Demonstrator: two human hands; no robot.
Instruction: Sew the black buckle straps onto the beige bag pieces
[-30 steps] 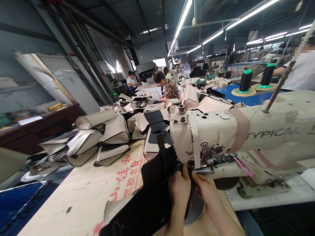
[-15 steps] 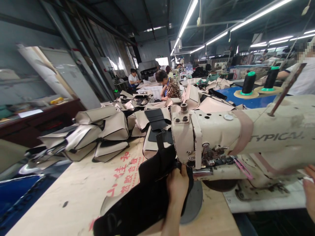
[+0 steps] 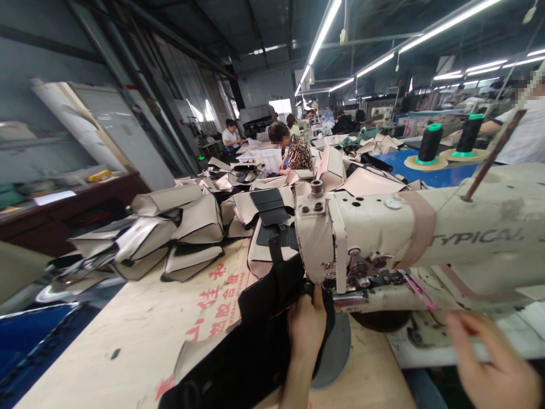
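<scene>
A black bag piece (image 3: 255,346) with a strap-like tab lies under the head of a sewing machine (image 3: 374,227) and slopes down toward me. My left hand (image 3: 305,326) is closed on its edge, close to the needle area, which the hand partly hides. Off to the right, in front of the machine's base, my right hand (image 3: 494,360) is in the air, a little blurred. Its fingers are loosely bent and apart, and I see nothing in them. A round grey plate (image 3: 336,355) shows beneath the black piece.
Beige bags with black edging (image 3: 198,218) are heaped behind and left of the wooden tabletop (image 3: 123,341). Black thread spools (image 3: 431,145) stand on a blue surface beyond the machine. A co-worker (image 3: 298,150) bends over farther back; another person is at the right edge.
My right hand has come in from the right edge, moving left toward the front of the machine. My left hand and the black bag piece stay almost where they were.
</scene>
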